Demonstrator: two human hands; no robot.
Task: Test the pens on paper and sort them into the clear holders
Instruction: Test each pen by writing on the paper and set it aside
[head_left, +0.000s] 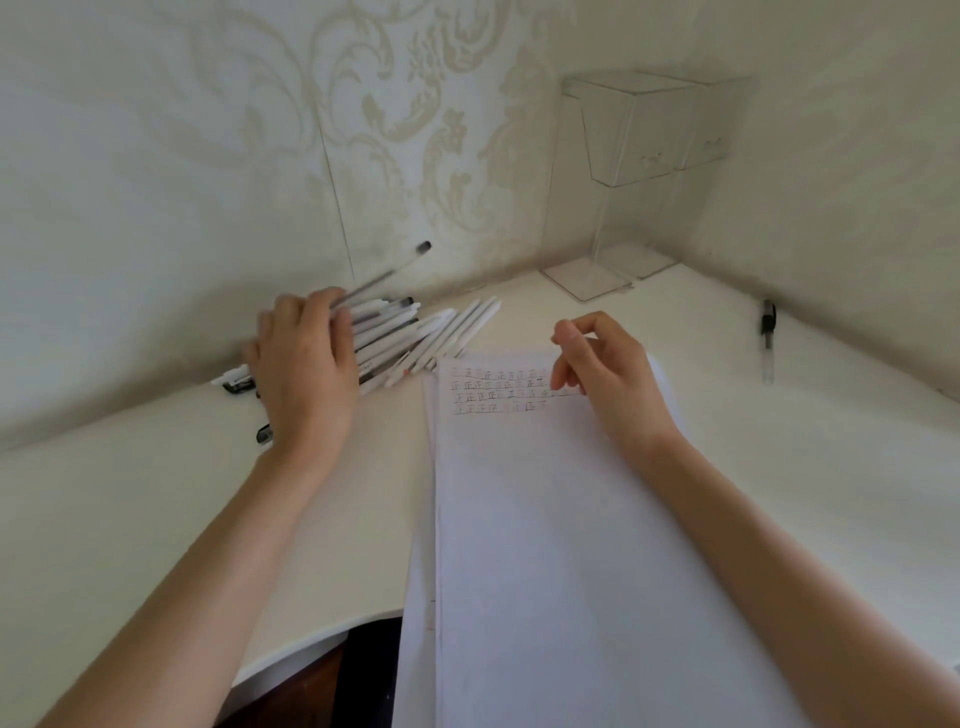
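1. the left hand (304, 364) lies over the pile of pens (421, 338), its fingers gripping a clear pen (384, 275) whose dark cap points up toward the wall. the right hand (608, 374) hovers over the top of the paper (545, 519), fingers loosely curled and holding nothing.
2. the step in hand looks like picking the next pen to test. rows of small marks cross the paper's top.
3. the next move likely calls for uncapping the pen, passing it to the right hand, and writing beside the last marks.
4. the clear holders (639, 171) stand in the corner, and no pens show in them.
5. a lone pen (768, 338) lies near the right wall, well apart from the pile.
6. the table (156, 519) is white, and the wallpaper (363, 104) is pale and floral.
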